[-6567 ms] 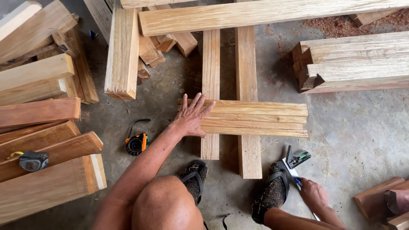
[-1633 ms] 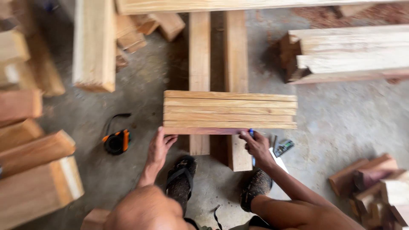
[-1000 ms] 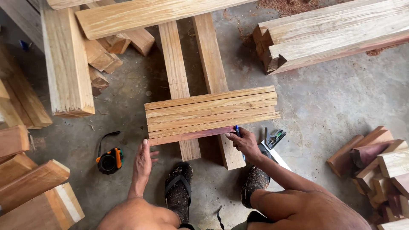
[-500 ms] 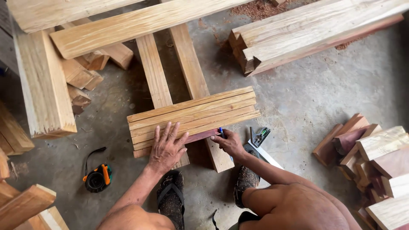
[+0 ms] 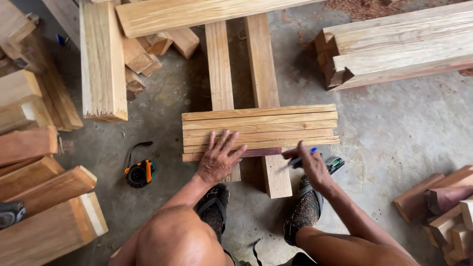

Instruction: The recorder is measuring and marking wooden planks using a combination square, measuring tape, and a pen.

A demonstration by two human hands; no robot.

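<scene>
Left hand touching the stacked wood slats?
Touching. Head view shows the left hand pressed flat, fingers spread over the near edge of the wood slats.

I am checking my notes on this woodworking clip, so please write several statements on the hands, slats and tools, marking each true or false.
1. The left hand lies flat on the row of wooden slats. True.
2. The right hand holds a hammer. False: it holds a blue pen.
3. The tape measure lies on the concrete floor. True.
4. The slats rest straight on the floor. False: they lie across two boards.
</scene>
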